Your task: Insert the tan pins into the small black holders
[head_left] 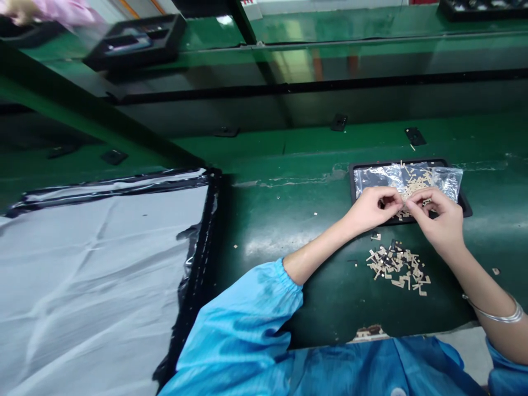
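Observation:
Over a black tray (467,206), my left hand (373,208) and my right hand (441,217) meet with their fingertips close together. Thumb and forefinger of each are pinched, and whatever sits between them is too small to make out. Clear plastic bags (379,176) lie in the tray, along with many small beige pieces (421,179). A loose pile of small beige and black pieces (398,265) is spread on the green table just in front of the tray, below my hands.
A large board covered in whitish sheeting (103,275), edged in black, takes up the left. Small black flat parts (339,122) lie along the back. A green post (91,110) slants across the upper left. Beyond the ledge stands a black bin (138,41); a pink sleeve (70,12) shows nearby.

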`<state>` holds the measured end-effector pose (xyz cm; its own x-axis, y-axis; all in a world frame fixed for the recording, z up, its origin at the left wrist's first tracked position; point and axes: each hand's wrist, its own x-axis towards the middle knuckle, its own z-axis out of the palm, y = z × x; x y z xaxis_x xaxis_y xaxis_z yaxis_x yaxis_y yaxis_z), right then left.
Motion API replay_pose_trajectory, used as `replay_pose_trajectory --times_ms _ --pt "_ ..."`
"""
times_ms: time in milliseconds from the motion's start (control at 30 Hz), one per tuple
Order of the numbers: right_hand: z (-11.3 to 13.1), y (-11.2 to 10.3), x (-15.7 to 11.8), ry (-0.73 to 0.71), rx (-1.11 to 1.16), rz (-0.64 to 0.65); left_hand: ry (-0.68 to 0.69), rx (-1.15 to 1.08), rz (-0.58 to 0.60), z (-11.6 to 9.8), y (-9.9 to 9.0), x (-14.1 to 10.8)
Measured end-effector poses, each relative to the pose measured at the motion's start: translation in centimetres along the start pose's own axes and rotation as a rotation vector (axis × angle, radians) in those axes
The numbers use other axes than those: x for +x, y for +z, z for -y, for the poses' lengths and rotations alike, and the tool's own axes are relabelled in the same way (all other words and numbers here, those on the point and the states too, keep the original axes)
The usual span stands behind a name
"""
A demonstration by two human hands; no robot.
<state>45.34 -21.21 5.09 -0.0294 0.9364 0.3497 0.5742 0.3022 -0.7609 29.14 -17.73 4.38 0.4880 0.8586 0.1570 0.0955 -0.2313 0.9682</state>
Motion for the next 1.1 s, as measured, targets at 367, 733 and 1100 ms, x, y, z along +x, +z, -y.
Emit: replay_pose_trajectory --times_ms 367,733,1100 --pt "-1.5 0.6 0.3 0.251 0.308 0.005 0.042 -0.056 -0.041 -0.1 -0.1 -0.1" --pt "-0.5 0.5 -0.1 0.055 -0.002 -0.074 0.078 0.089 -0.041 -0.1 0.0 -0.3" --pt "-0.3 0.3 -0.2 -0.176 -0.118 -0.054 0.125 0.307 -0.028 0.4 0.3 -0.5"
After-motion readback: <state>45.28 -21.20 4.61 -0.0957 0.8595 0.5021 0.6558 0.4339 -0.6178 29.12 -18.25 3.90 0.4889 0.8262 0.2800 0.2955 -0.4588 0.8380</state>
